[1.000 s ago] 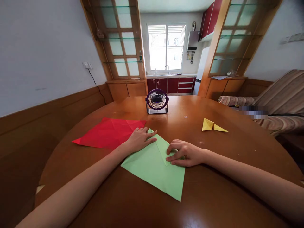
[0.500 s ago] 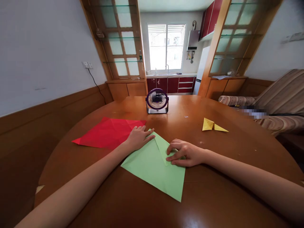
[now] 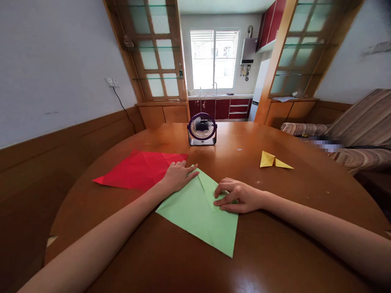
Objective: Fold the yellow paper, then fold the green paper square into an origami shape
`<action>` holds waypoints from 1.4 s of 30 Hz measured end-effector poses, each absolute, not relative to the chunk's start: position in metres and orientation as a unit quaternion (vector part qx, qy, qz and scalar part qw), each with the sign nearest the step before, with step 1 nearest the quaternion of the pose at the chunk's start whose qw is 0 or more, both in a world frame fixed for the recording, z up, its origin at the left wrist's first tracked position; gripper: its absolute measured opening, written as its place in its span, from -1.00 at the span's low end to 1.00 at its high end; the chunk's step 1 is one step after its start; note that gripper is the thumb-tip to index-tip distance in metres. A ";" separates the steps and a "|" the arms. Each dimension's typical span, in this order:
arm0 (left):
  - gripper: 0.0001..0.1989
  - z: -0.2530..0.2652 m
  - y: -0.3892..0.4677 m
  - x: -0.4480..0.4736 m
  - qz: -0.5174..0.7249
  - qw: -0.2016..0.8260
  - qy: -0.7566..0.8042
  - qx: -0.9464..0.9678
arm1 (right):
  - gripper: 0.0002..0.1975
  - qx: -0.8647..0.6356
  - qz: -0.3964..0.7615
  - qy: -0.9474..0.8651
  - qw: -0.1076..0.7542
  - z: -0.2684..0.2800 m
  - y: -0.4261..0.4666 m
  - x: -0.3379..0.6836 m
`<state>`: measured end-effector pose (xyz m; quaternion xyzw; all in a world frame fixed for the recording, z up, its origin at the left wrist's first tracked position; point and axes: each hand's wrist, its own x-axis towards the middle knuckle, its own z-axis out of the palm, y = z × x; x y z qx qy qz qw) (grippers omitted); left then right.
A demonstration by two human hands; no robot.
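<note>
Head view: green paper [image 3: 189, 211].
Left hand [image 3: 178, 176]: fingers apart, steadying far side.
Right hand [image 3: 236, 196]: fingertips apart on flap [image 3: 208, 186]; I should press evenly.

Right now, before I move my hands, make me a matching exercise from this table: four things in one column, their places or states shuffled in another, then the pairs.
1. green paper
2. red paper
3. yellow folded paper
4. fan

A. upright near the table's far edge
B. touched by left hand and right hand
C. rightmost of the four
D. leftmost of the four

Pairs: 1-B, 2-D, 3-C, 4-A
</note>
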<state>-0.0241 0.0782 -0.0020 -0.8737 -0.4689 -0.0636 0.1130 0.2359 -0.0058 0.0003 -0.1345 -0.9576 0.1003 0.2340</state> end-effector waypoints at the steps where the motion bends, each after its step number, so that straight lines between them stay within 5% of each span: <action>1: -0.39 -0.002 0.079 -0.024 -0.066 0.107 -0.474 -0.872 | -0.78 -0.135 0.100 -0.958 0.233 0.001 -0.006 0.236; 17: -0.34 -0.003 0.075 -0.020 -0.156 0.125 -0.469 -0.861 | -0.78 -0.131 0.092 -0.958 0.239 -0.001 -0.006 0.236; 26: -0.40 -0.002 0.057 -0.014 -0.049 -0.076 -0.262 -0.961 | -0.78 -0.136 0.093 -0.959 0.232 -0.001 -0.005 0.236; 36: -0.41 -0.006 0.057 -0.017 -0.066 -0.085 -0.265 -0.958 | -0.75 -0.219 0.196 -0.890 0.348 -0.003 0.000 0.239; 42: -0.49 -0.002 0.053 -0.017 -0.062 -0.082 -0.266 -0.959 | -0.74 -0.248 0.126 -0.915 0.292 -0.008 0.004 0.240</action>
